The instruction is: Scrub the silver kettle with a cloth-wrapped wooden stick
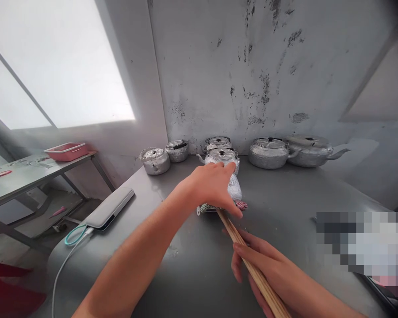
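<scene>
My right hand is wrapped round a bundle of thin wooden sticks, which slants up to the middle of the grey table. Over the far end of the sticks my left hand reaches out, thumb and fingers apart. Partly hidden beneath it are a silvery object, a green-and-white patterned piece and a red-and-white patterned piece. Just behind the left hand stands a silver kettle with a lid; whether the fingers touch it I cannot tell.
More silver kettles line the wall, with one pot at the left and a long-spouted kettle at the right. A power bank with a cable lies on the left. A pink basket rests on a side table.
</scene>
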`<state>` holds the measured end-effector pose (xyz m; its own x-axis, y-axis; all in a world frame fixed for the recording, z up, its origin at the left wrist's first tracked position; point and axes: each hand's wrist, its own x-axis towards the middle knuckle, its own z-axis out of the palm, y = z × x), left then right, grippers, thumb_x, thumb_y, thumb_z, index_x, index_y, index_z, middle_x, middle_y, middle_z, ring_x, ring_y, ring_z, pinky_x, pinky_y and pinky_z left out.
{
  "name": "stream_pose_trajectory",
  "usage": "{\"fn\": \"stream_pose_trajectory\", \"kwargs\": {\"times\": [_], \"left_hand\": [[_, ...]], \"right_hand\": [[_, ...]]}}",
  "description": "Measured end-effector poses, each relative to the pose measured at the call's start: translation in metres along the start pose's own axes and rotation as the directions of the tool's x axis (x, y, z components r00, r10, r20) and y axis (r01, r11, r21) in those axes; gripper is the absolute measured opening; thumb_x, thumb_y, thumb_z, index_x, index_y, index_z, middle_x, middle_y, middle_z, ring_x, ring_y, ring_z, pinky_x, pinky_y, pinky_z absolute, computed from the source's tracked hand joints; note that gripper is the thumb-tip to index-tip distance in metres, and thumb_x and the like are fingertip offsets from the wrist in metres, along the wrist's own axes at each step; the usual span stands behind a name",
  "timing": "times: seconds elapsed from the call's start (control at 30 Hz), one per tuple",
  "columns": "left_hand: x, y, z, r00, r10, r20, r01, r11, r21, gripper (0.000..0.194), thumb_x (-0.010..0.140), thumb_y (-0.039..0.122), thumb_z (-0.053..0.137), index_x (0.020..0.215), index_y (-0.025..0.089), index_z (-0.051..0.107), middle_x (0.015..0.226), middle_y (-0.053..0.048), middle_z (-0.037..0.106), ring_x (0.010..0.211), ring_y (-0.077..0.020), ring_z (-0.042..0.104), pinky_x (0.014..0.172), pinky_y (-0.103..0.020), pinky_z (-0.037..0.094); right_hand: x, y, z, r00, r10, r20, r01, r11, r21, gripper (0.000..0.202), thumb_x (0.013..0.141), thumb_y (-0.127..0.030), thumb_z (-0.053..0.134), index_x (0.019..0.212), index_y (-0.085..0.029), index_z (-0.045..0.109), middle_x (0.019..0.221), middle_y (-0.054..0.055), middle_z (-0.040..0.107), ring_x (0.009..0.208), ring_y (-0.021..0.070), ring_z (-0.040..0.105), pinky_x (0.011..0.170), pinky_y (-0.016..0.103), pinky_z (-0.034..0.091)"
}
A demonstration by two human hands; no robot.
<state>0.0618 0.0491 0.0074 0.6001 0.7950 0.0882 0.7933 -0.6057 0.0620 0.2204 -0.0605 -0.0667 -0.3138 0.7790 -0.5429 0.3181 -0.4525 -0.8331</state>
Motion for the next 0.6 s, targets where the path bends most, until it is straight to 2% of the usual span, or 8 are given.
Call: {"fn": "stream_pose_trajectory", "kwargs": {"times": [0.13,0.3,0.4,0.6], "left_hand": [[0.002,0.0,-0.001,1.0,-0.015,0.011,0.015,1.0,-0.006,0.097,0.048,0.077,0.072,0.125,0.023,0.046,0.119,-0.01,0.06,0.109,-0.0332,0.059,0.075,-0.036,0.05],[0.003,0.0,-0.002,0.999,-0.005,0.04,0.006,1.0,-0.019,0.094,0.045,0.075,0.075,0.118,0.023,0.046,0.102,-0.006,0.066,0.093,-0.03,0.065,0.069,-0.034,0.049],[0.003,0.0,-0.002,1.0,-0.002,0.024,0.003,1.0,-0.021,0.091,0.045,0.073,0.077,0.115,0.023,0.047,0.1,-0.005,0.067,0.09,-0.0291,0.067,0.068,-0.033,0.049],[0.001,0.002,-0.003,1.0,0.01,0.01,-0.009,0.999,-0.031,0.093,0.045,0.076,0.076,0.115,0.022,0.047,0.101,-0.006,0.068,0.087,-0.0286,0.067,0.065,-0.033,0.049]], "right_hand": [[0.002,-0.004,0.002,1.0,-0.018,-0.005,0.018,1.0,-0.016,0.035,0.1,-0.047,0.036,0.078,-0.022,0.046,0.062,-0.007,0.048,0.036,0.0056,0.041,0.038,0.02,0.038],[-0.003,-0.022,0.005,0.997,0.048,-0.057,-0.048,0.999,-0.007,0.032,0.098,-0.048,0.042,0.079,-0.022,0.047,0.061,-0.007,0.043,0.043,0.0063,0.036,0.038,0.017,0.035],[-0.004,-0.03,0.005,0.997,0.052,-0.063,-0.054,0.998,-0.029,0.037,0.098,-0.052,0.043,0.077,-0.022,0.047,0.058,-0.008,0.039,0.043,0.006,0.032,0.038,0.016,0.031],[-0.001,-0.018,0.007,0.995,0.026,-0.093,-0.016,0.994,0.111,0.033,0.093,-0.057,0.047,0.088,-0.025,0.047,0.06,-0.007,0.041,0.045,0.0081,0.033,0.037,0.017,0.032]]}}
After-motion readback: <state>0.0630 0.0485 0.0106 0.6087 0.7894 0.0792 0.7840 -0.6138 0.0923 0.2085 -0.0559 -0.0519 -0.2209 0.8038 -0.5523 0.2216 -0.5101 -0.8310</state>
